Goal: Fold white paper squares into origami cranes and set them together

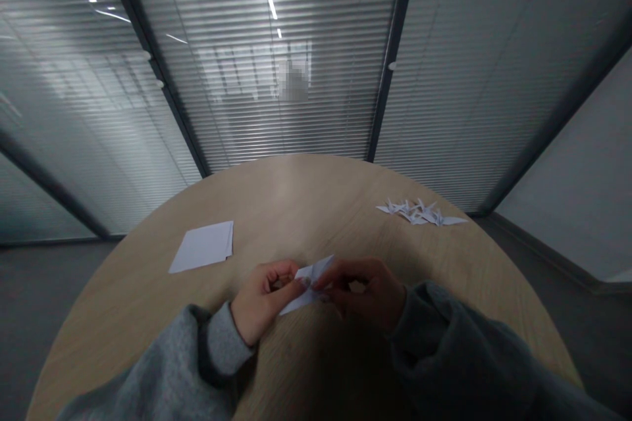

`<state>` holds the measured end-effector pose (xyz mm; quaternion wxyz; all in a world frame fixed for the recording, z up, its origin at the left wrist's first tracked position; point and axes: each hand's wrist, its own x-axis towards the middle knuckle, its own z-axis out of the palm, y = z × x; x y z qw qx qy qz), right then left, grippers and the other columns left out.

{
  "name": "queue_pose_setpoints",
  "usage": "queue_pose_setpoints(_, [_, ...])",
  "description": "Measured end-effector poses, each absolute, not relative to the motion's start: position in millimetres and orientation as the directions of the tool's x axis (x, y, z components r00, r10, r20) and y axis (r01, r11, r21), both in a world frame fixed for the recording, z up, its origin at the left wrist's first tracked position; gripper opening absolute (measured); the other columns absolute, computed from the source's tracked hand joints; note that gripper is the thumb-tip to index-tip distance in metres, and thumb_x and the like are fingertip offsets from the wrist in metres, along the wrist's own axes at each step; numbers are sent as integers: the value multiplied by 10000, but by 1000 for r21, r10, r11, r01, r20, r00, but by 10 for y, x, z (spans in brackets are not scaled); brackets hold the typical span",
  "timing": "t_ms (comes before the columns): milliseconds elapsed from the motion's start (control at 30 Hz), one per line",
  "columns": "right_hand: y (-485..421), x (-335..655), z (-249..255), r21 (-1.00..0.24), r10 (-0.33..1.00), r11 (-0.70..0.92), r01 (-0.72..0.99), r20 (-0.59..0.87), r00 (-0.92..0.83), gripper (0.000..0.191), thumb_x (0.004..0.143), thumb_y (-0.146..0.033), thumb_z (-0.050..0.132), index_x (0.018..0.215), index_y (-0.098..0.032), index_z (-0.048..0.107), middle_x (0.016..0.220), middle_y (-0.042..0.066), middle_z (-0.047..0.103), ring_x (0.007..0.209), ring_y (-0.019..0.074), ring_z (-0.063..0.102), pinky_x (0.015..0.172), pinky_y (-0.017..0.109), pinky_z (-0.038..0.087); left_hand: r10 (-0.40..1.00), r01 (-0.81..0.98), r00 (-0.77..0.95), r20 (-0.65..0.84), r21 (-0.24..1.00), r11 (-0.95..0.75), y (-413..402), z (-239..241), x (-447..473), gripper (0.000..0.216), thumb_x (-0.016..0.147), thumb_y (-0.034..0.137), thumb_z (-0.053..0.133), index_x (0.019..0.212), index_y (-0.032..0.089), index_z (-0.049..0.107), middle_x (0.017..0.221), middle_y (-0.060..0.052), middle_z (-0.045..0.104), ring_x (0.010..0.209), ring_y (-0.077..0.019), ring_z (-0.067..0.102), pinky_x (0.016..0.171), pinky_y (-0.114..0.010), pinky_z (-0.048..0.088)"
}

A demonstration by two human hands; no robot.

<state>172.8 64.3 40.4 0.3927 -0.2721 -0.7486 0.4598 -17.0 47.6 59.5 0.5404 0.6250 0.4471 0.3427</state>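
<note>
A small piece of folded white paper (295, 305) is held between my two hands, low over the near middle of the table. My left hand (263, 297) pinches it from the left, with the thumb pressed on top near its centre. From the right, my right hand (369, 289) grips the paper between thumb and forefinger. One pointed corner sticks up and away between the hands, and another points down toward me. The fingers cover part of the folds.
The round wooden table (291, 200) bears a small stack of white paper sheets (202, 247) on the left. Several folded white paper cranes (419, 212) lie bunched at the right near the edge. Behind the table stand glass panels with blinds (296, 118) and dark frames.
</note>
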Motion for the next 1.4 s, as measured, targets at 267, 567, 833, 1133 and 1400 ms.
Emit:
queue_pose_setpoints(267, [621, 1719, 411, -995, 788, 102, 1, 80, -610, 323, 744, -453, 652, 824, -140, 640, 534, -19, 599, 337, 59, 482, 297, 147, 398, 915, 220, 401, -44, 974, -50, 473, 581, -181, 353, 710, 493, 599, 637, 151, 544, 525, 56, 393, 486, -86, 314, 456, -213, 233])
queue_pose_setpoints(567, [629, 1670, 395, -986, 812, 11, -168, 106, -573, 327, 715, -438, 695, 778, -152, 550, 537, -34, 602, 390, 71, 536, 326, 157, 461, 882, 135, 467, -67, 991, 4, 446, 576, -146, 343, 724, 483, 620, 743, 147, 556, 576, 36, 488, 482, -86, 376, 469, -215, 270])
queue_pose_setpoints(833, [680, 1682, 360, -979, 860, 44, -197, 138, -492, 345, 640, -423, 760, 664, -139, 567, 576, -20, 602, 435, 57, 546, 404, 163, 466, 857, 63, 514, -30, 998, -3, 434, 584, -136, 403, 740, 536, 616, 755, 140, 543, 575, 32, 493, 472, -77, 380, 467, -211, 294])
queue_pose_setpoints(1133, [672, 1686, 394, -983, 885, 64, -171, 135, -445, 402, 587, -467, 782, 595, -154, 530, 565, -19, 589, 486, 82, 557, 471, 206, 476, 874, 122, 486, 20, 988, -90, 379, 607, -112, 372, 777, 513, 574, 740, 143, 551, 579, 32, 464, 506, -92, 396, 470, -214, 299])
queue_pose_setpoints(1400, [656, 1691, 426, -984, 897, 83, -154, 141, -418, 401, 563, -468, 789, 577, -154, 540, 556, -22, 582, 493, 75, 547, 484, 205, 469, 899, 231, 437, 7, 966, -119, 392, 588, -117, 298, 751, 436, 606, 705, 151, 532, 565, 24, 488, 511, -97, 410, 476, -211, 317])
